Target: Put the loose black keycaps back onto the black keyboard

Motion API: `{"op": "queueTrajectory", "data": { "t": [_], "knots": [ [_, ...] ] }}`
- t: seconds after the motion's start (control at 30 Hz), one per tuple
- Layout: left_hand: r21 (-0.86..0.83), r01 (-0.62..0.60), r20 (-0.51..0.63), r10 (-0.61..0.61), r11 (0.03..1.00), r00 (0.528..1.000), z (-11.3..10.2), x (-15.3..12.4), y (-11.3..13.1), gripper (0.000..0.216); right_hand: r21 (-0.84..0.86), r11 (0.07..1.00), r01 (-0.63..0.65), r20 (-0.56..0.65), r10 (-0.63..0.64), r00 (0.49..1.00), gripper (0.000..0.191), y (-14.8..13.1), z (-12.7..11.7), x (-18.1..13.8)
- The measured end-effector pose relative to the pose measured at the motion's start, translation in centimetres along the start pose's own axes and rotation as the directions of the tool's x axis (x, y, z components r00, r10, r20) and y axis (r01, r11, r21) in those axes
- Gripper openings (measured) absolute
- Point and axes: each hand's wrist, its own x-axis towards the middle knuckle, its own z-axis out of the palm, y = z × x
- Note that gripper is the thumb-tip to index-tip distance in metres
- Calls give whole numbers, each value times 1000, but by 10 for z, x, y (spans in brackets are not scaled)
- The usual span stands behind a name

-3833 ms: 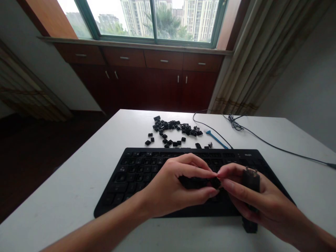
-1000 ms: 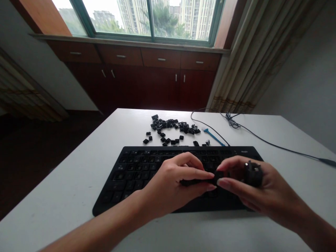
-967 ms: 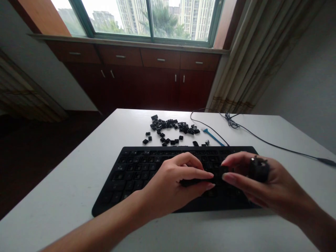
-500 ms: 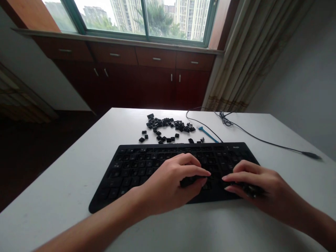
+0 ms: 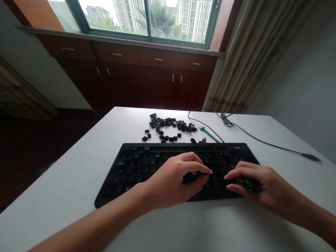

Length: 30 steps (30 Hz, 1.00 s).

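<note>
A black keyboard [image 5: 136, 164] lies across the white table [image 5: 78, 196] in front of me. My left hand [image 5: 175, 182] rests on its lower middle rows, thumb and fingers curled closed around a long black key piece [image 5: 191, 177]. My right hand [image 5: 258, 187] hovers low over the keyboard's right end, fingers bent forward. A small black tool [image 5: 250, 184] is tucked under its palm and only partly shows. The two hands are a short gap apart.
Several loose black keycaps [image 5: 168, 124] are scattered behind the keyboard. A thin blue tool [image 5: 209, 134] lies to their right. A black cable [image 5: 262, 141] trails across the table's far right. Dark wooden cabinets and a window stand beyond the table.
Both hands have dropped from a raised pinch onto the keyboard. The right hand turned palm down, so the black tool that stood up in it is now mostly hidden.
</note>
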Motion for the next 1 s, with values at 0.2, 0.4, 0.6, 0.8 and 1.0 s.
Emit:
{"op": "queueTrajectory", "data": {
  "t": [0.2,0.4,0.6,0.8,1.0],
  "knots": [
    [-15,0,-6,0,1000,1000,0,-1,1,22,24,999,-35,40,34,999,20,-1,-2,2],
    [-24,5,-6,-5,1000,1000,0,-1,2,21,29,997,-69,62,67,996,23,-3,-4,2],
    [-46,8,-19,-9,999,1000,-1,0,2,21,15,994,-105,83,103,991,27,-7,-6,4],
    [-81,18,-35,-21,997,999,0,0,1,21,126,974,-186,-159,205,966,27,-19,-14,-5],
    [-102,50,-58,-57,994,997,0,0,1,20,813,548,198,-381,244,892,45,-59,-17,16]
  ]
}}
